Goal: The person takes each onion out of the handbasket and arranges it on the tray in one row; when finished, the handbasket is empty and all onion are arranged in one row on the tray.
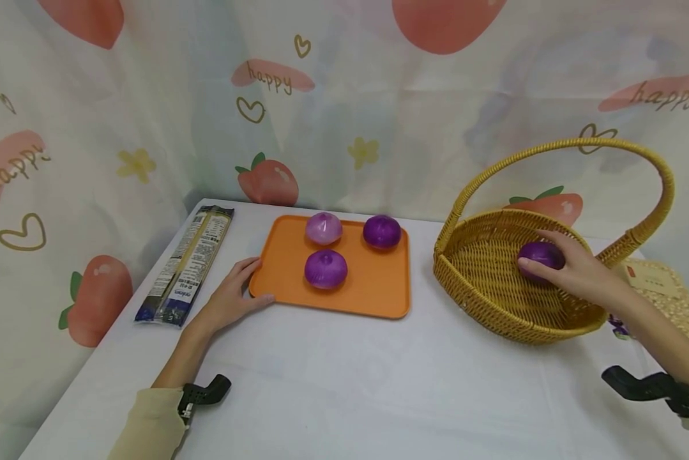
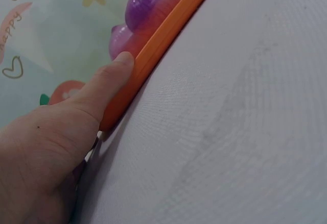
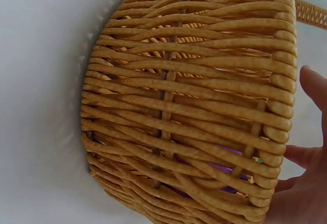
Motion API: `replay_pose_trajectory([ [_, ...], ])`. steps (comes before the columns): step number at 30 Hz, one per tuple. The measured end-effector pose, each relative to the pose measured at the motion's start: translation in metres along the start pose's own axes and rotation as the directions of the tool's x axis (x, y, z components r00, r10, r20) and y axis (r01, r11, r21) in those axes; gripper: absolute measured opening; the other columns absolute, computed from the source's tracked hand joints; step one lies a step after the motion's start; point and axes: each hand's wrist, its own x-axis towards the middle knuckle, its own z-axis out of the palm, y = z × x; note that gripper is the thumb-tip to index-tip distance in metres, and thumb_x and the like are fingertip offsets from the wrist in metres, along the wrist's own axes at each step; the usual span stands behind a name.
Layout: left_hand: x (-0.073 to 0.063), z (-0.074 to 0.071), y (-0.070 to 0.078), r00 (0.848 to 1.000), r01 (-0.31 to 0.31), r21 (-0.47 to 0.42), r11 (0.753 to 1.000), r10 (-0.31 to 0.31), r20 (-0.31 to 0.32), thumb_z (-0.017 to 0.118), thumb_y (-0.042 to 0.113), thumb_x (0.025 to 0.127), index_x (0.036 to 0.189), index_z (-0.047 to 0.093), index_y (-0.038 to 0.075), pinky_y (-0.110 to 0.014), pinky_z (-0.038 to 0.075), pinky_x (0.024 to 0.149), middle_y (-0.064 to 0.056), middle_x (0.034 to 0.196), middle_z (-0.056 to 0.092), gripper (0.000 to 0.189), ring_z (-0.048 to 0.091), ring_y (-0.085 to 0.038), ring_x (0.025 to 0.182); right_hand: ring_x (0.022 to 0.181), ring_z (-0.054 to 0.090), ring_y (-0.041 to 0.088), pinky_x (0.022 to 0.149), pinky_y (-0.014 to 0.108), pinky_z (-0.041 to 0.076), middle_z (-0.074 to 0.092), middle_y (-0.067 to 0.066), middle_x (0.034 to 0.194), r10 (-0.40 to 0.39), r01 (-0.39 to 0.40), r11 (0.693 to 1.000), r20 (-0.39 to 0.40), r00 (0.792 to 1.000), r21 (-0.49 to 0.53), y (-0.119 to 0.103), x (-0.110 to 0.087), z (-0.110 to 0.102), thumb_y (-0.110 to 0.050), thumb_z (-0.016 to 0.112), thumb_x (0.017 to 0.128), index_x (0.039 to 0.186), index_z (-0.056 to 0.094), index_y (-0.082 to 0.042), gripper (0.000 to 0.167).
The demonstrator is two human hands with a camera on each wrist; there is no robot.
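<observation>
My right hand [image 1: 574, 265] reaches into the wicker basket [image 1: 482, 306] and holds a purple onion [image 1: 539, 257] between thumb and fingers. In the right wrist view the woven wall [image 3: 189, 91] hides most of that onion. My left hand [image 1: 232, 297] touches the near left corner of an orange tray [image 1: 373, 281]. Its thumb [image 2: 120, 68] lies straight against the tray's near rim, with the other fingers along the left edge. On the tray sit a pale purple onion [image 1: 324, 229], a dark purple onion [image 1: 382, 232] and a mid-purple onion [image 1: 325, 269] nearer me.
A long flat printed packet [image 1: 189, 265] lies left of the tray. The basket's tall arched handle [image 1: 551, 145] rises above my right hand. Beyond the basket's right side are a woven mat [image 1: 674, 303] and a small purple wrapped item [image 1: 619, 327]. A patterned curtain [image 1: 344, 96] hangs behind the table.
</observation>
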Motion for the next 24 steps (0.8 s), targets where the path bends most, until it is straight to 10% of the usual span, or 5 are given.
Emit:
replay_pose_trajectory([
  [24, 0.0003, 0.0004, -0.0019, 1.000, -0.004, -0.002, 1.000, 0.004, 0.000, 0.073, 0.052, 0.081, 0.152, 0.031, 0.011, -0.052, 0.026, 0.120, -0.007, 0.158, 0.027, 0.092, 0.025, -0.031, 0.148, 0.128, 0.022, 0.061, 0.098, 0.078, 0.030, 0.011, 0.042, 0.148, 0.028, -0.030, 0.999, 0.049, 0.998, 0.031, 0.0089, 0.0034, -0.0012, -0.049, 0.051, 0.096, 0.153, 0.001, 0.003, 0.092],
])
